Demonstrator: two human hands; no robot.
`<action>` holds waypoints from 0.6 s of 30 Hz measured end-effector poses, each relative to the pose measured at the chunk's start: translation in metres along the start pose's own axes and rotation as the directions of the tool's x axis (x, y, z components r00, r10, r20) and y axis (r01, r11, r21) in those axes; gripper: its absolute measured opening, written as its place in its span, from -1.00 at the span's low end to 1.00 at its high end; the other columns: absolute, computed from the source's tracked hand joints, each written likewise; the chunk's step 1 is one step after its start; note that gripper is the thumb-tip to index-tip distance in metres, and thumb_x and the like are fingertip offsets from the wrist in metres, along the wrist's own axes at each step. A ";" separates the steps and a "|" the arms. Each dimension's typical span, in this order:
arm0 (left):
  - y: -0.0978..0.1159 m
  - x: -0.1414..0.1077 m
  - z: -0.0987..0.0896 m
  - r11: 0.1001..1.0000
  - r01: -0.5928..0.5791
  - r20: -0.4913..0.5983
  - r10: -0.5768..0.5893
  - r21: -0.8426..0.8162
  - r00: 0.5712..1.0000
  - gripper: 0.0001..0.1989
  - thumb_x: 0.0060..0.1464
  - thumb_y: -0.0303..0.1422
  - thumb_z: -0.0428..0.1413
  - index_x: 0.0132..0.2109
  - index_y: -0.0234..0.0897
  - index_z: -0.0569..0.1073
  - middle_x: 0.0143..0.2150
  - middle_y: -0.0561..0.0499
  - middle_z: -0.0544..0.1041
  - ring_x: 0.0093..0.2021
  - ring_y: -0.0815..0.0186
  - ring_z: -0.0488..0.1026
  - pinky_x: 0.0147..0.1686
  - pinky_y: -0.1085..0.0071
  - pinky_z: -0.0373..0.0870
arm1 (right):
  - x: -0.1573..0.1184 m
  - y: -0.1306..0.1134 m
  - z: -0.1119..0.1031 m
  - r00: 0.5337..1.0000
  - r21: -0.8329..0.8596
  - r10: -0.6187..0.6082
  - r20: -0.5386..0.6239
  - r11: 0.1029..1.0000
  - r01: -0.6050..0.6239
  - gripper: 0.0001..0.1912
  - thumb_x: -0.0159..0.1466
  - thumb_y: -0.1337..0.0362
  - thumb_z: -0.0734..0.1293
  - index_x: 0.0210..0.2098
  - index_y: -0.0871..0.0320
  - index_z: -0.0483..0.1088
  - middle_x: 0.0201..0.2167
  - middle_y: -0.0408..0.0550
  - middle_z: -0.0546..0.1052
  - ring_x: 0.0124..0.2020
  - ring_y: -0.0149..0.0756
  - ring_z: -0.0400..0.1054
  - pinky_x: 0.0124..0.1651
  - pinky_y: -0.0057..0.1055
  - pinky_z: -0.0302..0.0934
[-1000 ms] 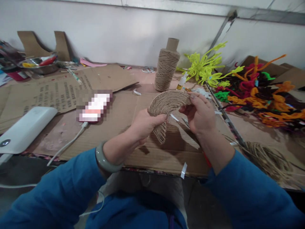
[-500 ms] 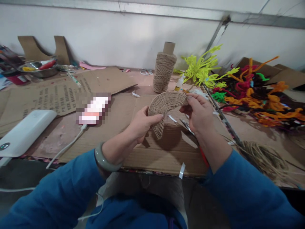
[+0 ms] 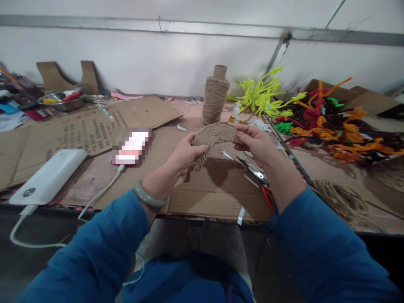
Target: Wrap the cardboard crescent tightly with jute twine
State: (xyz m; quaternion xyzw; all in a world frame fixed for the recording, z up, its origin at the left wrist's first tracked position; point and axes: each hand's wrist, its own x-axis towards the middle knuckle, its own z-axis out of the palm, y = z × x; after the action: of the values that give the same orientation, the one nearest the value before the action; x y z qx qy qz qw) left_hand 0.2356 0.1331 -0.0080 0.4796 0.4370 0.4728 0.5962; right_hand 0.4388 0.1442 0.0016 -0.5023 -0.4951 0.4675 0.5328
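Note:
A curved, arch-shaped piece covered in rows of jute twine [image 3: 214,132] is held above the cardboard. My left hand [image 3: 186,155] grips its left end, with the thumb across the front face. At its right end, the thumb and fingers of my right hand [image 3: 252,141] pinch the edge. Scissors with red handles [image 3: 257,173] lie on the cardboard below my right hand, partly covered by that forearm. Behind the piece stand a spool of jute twine [image 3: 215,99] and a small glue bottle [image 3: 234,112].
Yellow pipe-cleaner flowers [image 3: 261,94] and a heap of coloured ones [image 3: 334,122] lie at the right, near loose twine [image 3: 342,200]. At the left are a phone [image 3: 132,147], a white power bank [image 3: 49,176] and printed cardboard [image 3: 94,126]. White scraps [image 3: 241,215] lie about.
The twine-covered piece has tipped, so its face looks flatter and shorter. Both hands have shifted slightly, and more of the scissors shows. The whole view has moved a little.

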 end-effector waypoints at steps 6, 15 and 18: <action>0.010 -0.013 0.005 0.995 -0.029 0.078 0.022 0.092 0.997 -0.50 -0.12 -0.56 0.19 0.05 -0.36 0.41 -0.19 -0.09 0.55 -0.38 0.37 0.47 -0.27 0.37 0.41 | -0.038 -0.013 -0.008 0.998 -0.052 0.045 -0.046 0.998 -0.047 -0.61 -0.05 0.40 0.42 -0.18 0.18 0.47 -0.55 -0.26 0.49 -0.58 -0.53 0.32 -0.50 -0.56 0.32; 0.019 -0.083 -0.021 0.734 -0.436 0.131 0.436 0.520 0.890 -0.57 0.04 -0.28 0.22 0.07 -0.27 0.43 0.07 -0.17 0.51 0.07 0.12 0.46 -0.02 0.23 0.41 | -0.112 0.011 -0.010 0.987 -0.086 0.058 -0.147 0.994 -0.072 -0.58 -0.05 0.17 0.41 -0.19 0.16 0.39 -0.43 -0.20 0.49 -0.53 -0.49 0.39 -0.47 -0.50 0.36; -0.002 -0.111 -0.040 0.582 -0.470 0.139 0.522 0.663 0.841 -0.76 0.12 -0.25 0.15 -0.08 -0.22 0.51 -0.02 -0.11 0.59 0.03 0.17 0.50 0.08 0.19 0.37 | -0.124 0.024 0.002 0.987 -0.171 0.090 -0.134 0.979 -0.112 -0.58 0.01 0.16 0.36 -0.14 0.18 0.37 -0.52 -0.21 0.46 -0.57 -0.42 0.41 -0.55 -0.50 0.29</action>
State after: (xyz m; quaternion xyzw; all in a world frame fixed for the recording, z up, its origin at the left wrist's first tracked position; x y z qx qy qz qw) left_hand 0.1782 0.0300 -0.0088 0.7471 0.4468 0.4457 0.2086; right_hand 0.4275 0.0218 -0.0291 -0.6008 -0.4742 0.4156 0.4914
